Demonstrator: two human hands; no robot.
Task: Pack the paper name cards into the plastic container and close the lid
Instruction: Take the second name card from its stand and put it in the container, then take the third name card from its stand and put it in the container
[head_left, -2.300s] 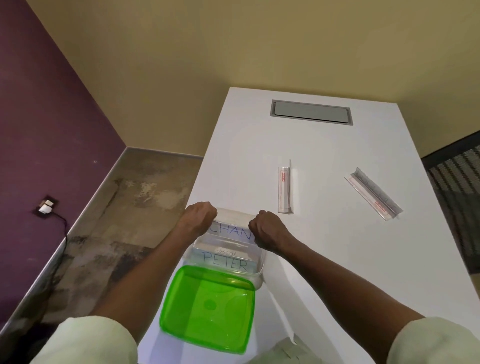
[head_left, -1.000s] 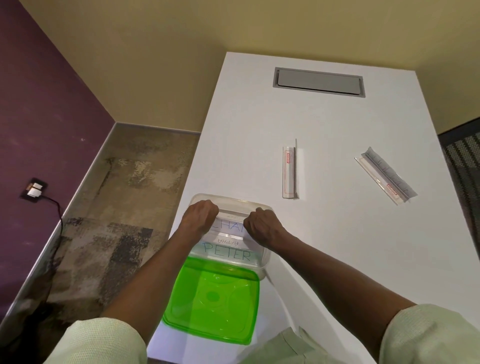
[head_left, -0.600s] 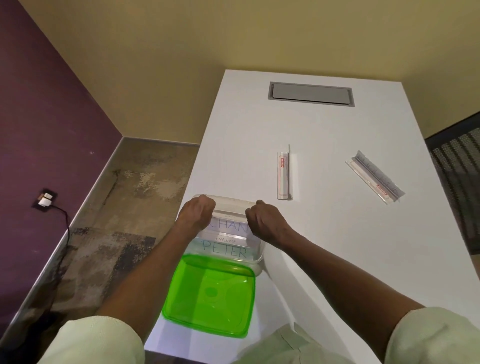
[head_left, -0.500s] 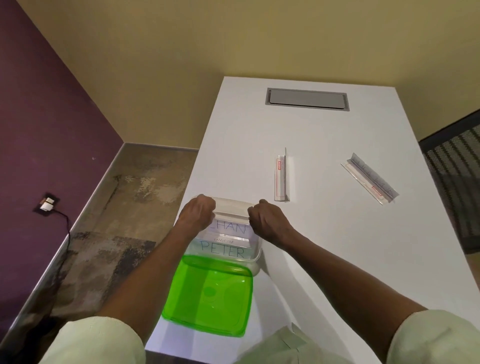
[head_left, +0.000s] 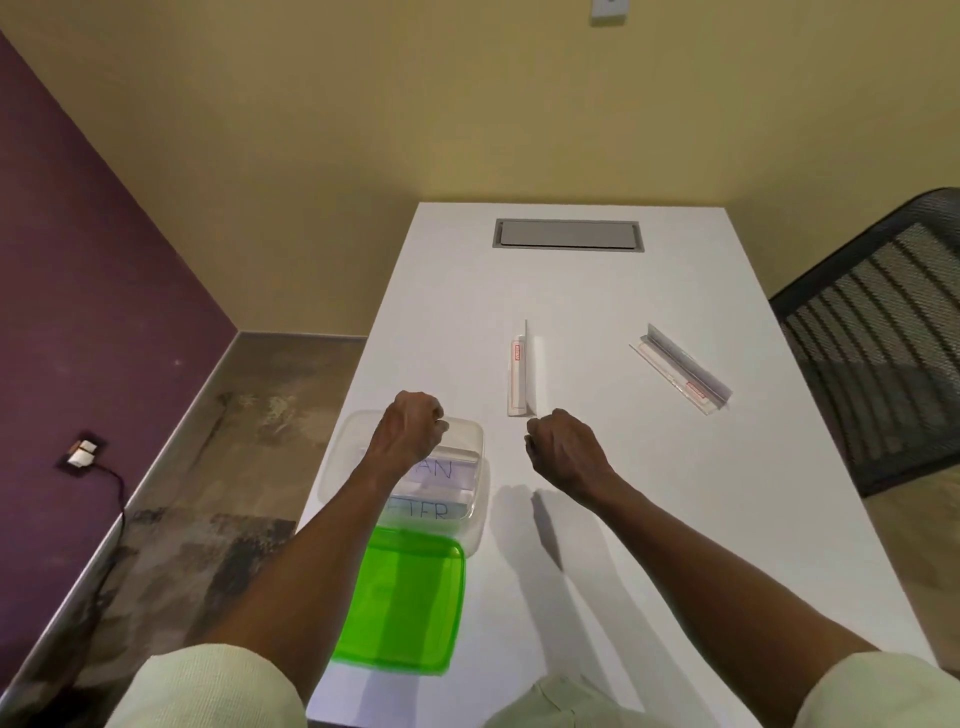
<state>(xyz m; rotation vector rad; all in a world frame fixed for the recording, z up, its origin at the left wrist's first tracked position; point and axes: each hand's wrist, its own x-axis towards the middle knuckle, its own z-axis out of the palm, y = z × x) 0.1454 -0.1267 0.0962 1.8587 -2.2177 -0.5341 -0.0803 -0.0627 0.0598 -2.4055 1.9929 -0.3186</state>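
Note:
A clear plastic container (head_left: 480, 453) stands at the table's near left edge. Two paper name cards stand inside it: "CHAN" (head_left: 448, 470) behind, "PETER" (head_left: 427, 510) in front. The green lid (head_left: 400, 608) lies flat just in front of the container. My left hand (head_left: 410, 431) hovers over the container's far half with fingers curled; nothing shows in its grip. My right hand (head_left: 563, 449) is to the right of the container, above the bare table, fingers curled and holding nothing. Two more name cards in clear holders lie further out, one (head_left: 521, 371) just beyond my right hand, one (head_left: 680, 369) to the right.
The white table (head_left: 649, 519) has a grey cable hatch (head_left: 568, 235) at its far end. A black mesh chair (head_left: 883, 332) stands at the right. The floor drops off directly left of the container.
Both hands have let go of the "CHAN" card, which now stands in the container. My right hand has moved right, off the container; my left hand has lifted slightly.

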